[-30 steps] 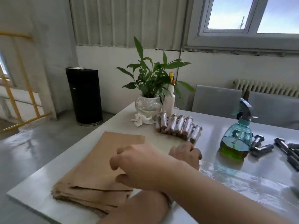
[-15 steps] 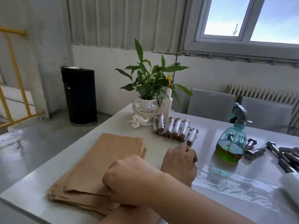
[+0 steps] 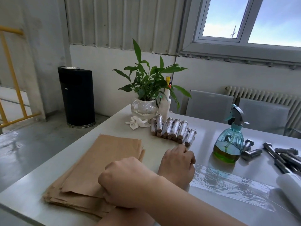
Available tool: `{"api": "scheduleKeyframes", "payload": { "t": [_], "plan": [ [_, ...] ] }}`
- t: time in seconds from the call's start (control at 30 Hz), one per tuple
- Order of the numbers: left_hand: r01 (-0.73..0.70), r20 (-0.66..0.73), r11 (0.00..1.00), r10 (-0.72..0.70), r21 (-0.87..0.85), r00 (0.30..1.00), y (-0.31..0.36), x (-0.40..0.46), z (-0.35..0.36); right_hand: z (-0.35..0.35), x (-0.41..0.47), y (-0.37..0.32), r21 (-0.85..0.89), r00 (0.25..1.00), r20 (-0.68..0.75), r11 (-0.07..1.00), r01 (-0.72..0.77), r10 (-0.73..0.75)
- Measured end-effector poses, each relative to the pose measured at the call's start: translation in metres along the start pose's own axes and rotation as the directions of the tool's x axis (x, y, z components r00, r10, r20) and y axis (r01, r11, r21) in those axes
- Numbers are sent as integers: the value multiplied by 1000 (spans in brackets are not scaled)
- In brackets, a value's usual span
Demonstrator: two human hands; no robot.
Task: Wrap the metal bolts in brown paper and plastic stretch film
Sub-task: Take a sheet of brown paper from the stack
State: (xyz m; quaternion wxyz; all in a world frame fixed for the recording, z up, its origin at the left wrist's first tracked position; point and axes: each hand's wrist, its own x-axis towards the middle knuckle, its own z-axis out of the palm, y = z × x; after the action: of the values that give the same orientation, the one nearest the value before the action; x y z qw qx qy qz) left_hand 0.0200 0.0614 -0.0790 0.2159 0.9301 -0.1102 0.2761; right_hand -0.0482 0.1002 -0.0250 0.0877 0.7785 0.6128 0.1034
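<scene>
The right hand [image 3: 130,181] reaches across from the person's right and rests on the near corner of the stack of brown paper [image 3: 104,162], far left of the spray bottle [image 3: 229,141] and nearer the camera. A second ago its fingers lay looser and flatter over the sheets; now they are curled into a tight fist. Whether that fist pinches a sheet or anything else I cannot tell, since the knuckles hide the fingertips.

The left hand [image 3: 177,165], its forearm passing under the right arm, sits left of the bottle and slightly nearer, also closed, with knuckles up. It has hardly moved, and it covers the loose end of the strip of stretch film [image 3: 231,185], which lies flat on the table [image 3: 211,128] in front of the bottle and runs to the roll [image 3: 290,185] at its near right. Anything under this hand is hidden.

A row of finished, film-wrapped bolts [image 3: 174,129] lies left of the bottle and a little behind it. Bare metal bolts [image 3: 283,155] wait to the right of the bottle, two touching or nearly touching its base.

The tightening of the right hand probably means a bundle is being rolled or closed at the film's end, though no bolt shows between the hands. With several bolts done and several bare, the job looks about midway.
</scene>
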Motion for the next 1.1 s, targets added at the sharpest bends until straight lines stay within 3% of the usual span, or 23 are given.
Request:
{"api": "scheduleKeyframes", "payload": {
  "t": [0.23, 0.5, 0.7, 0.9, 1.1],
  "plan": [
    [6, 15, 1000, -6, -13, 1000, 0, -1, -2, -5, 3, -2, 8, 1000, 20, 1000, -8, 8],
    [8, 18, 999, -8, -36, 1000, 0, -1, -4, -2, 6, -5, -25, 998, -52, 999, -26, 24],
    [6, 29, 999, -5, -33, 1000, 0, -1, -4, 0, 11, 0, 253, 957, -36, 929, -269, 287],
    [11, 28, 999, -10, -34, 1000, 1, -1, -4, 5, 10, 3, 374, 936, 52, 863, -340, 347],
    [4, 22, 1000, -3, -19, 1000, 1, 0, -5, 8, 11, 17, 592, 893, 120, 691, -415, 433]
  ]
}}
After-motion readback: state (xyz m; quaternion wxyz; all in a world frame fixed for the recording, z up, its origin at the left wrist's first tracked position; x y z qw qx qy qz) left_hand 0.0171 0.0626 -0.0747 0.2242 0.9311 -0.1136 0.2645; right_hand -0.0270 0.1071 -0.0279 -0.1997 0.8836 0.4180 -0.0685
